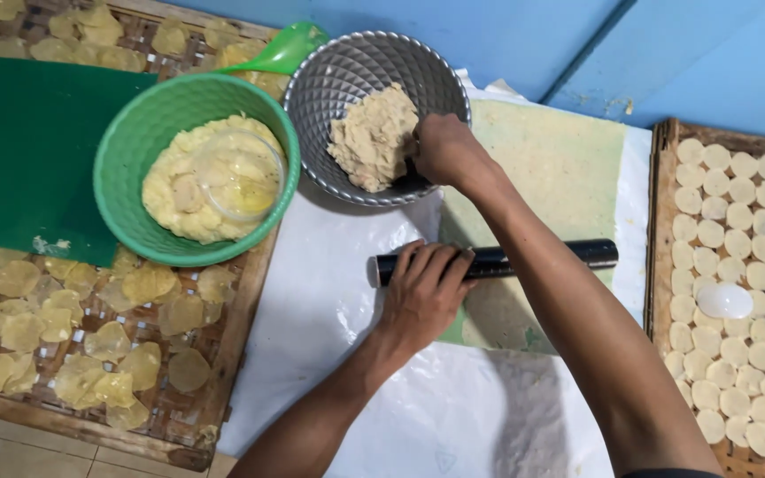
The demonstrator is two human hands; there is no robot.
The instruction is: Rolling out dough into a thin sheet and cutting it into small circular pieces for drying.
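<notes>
Right fingers (420, 164) hidden – in dough (374, 135) (gray bowl (356, 62)).

The rolling pin (498, 261) lies across the dough sheet (560, 159); behind it sit two bowls (347, 66), with trays (737, 283) at both side edges.
</notes>
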